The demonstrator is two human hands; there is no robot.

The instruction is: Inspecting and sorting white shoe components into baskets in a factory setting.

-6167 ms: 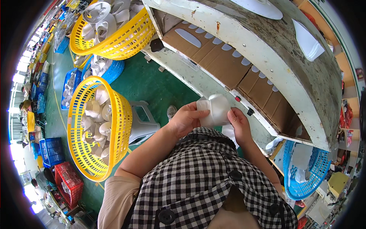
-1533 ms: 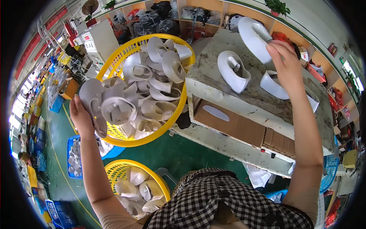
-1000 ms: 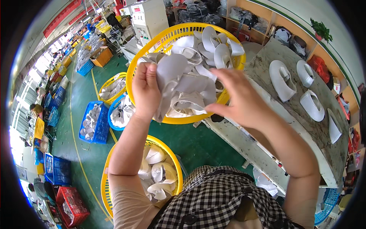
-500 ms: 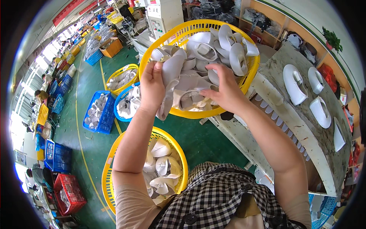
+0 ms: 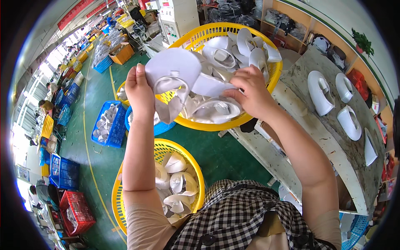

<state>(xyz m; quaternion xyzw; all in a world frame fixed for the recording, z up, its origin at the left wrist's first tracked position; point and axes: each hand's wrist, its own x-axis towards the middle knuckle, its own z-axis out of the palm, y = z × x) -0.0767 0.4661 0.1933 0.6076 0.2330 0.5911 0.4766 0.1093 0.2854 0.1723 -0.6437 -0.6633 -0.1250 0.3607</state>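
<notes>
A white shoe upper [image 5: 173, 66] is spread above the left part of a large yellow basket [image 5: 227, 126]. My left hand [image 5: 140, 89] is closed on its left edge, thumb up. My right hand [image 5: 251, 89] pinches a white strip-like part [image 5: 213, 85] that reaches toward the upper. Whether that part belongs to the same upper or to a second one, I cannot tell. More white shoe uppers [image 5: 221, 56] lie heaped in the basket behind and below my hands.
A second yellow basket [image 5: 200, 177] of white uppers stands below my left forearm. Blue baskets [image 5: 118, 135] stand on the green floor to the left. On the right, a worn workbench [image 5: 304, 98] carries several white uppers [image 5: 321, 93]; a control cabinet [image 5: 177, 21] stands behind.
My left hand has moved left, lifting and turning the white upper so that its broad face shows. My right hand has shifted slightly right and now grips a white strip-like part.
</notes>
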